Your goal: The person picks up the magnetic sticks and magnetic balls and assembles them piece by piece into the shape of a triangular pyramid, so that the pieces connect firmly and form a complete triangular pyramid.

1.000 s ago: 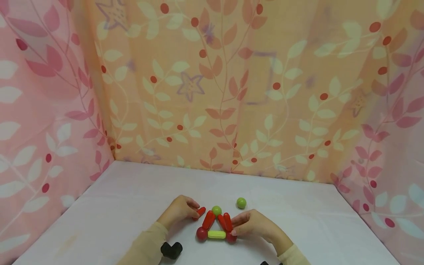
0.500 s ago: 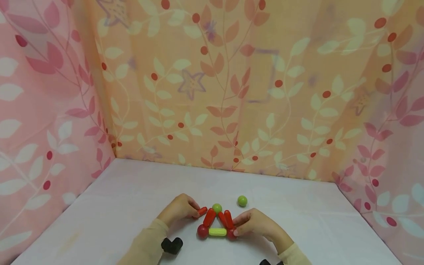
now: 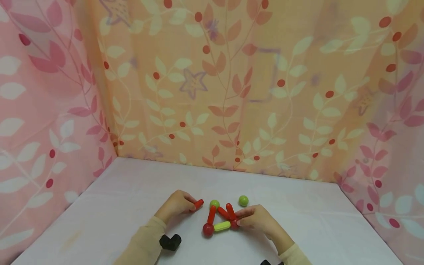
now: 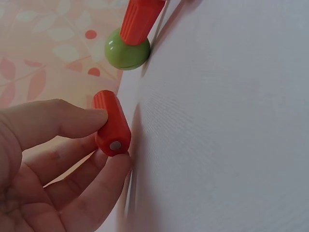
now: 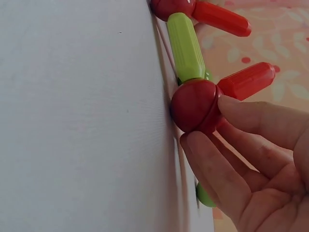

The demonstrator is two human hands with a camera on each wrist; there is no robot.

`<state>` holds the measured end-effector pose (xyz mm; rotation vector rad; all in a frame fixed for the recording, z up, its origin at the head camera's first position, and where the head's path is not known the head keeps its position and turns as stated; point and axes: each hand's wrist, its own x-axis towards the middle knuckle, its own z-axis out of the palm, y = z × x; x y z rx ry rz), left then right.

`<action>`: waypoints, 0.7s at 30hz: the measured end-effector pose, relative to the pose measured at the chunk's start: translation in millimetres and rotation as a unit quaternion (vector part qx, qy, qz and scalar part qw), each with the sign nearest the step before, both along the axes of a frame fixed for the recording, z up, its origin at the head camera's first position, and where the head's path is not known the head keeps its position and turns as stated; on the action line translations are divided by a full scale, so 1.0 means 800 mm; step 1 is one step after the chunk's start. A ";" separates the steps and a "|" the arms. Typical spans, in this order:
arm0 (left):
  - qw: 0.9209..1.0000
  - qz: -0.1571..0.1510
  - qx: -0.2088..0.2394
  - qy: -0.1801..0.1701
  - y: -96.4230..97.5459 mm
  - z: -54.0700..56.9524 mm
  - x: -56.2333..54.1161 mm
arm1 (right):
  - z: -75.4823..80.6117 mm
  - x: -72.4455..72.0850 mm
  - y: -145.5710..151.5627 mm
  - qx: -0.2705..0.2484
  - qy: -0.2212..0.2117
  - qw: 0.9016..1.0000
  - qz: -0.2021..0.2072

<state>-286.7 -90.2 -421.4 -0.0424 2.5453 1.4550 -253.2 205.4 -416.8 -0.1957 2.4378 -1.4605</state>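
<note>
My left hand [image 3: 176,203] pinches a red magnetic rod [image 4: 115,125], whose round metal tip faces the left wrist camera. Between thumb and fingers, my right hand [image 3: 260,219] grips a dark red ball [image 5: 193,107] at one corner of a small magnetic frame. A yellow-green rod [image 3: 222,226] links that ball to a second red ball [image 3: 208,229]. From the second ball a red rod [image 3: 212,214] leads up toward a green ball [image 3: 214,204]. Another red rod [image 3: 230,211] sticks up from the gripped ball, and a further red rod [image 3: 222,212] slants between it and the green ball.
A loose green ball [image 3: 243,200] lies behind the right hand on the white tabletop [image 3: 132,191]. Black wrist mounts [image 3: 170,242] sit near the sleeves. A patterned cloth [image 3: 212,92] encloses the table at the back and sides.
My left hand has drawn slightly away from the frame with its red rod. The frame has turned, its gripped corner shifting away from me, and the yellow-green rod now lies at a slant.
</note>
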 end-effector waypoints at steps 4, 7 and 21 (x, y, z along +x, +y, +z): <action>1.000 0.012 0.011 -0.002 0.000 0.001 -0.002 | -0.003 -0.002 -0.002 -0.019 -0.004 1.000 -0.025; 1.000 0.019 0.022 0.002 0.002 0.003 -0.002 | -0.004 -0.005 -0.002 -0.021 -0.002 0.999 -0.031; 0.998 0.033 0.045 0.031 0.004 0.010 -0.002 | -0.004 -0.008 -0.005 0.000 0.028 0.999 -0.018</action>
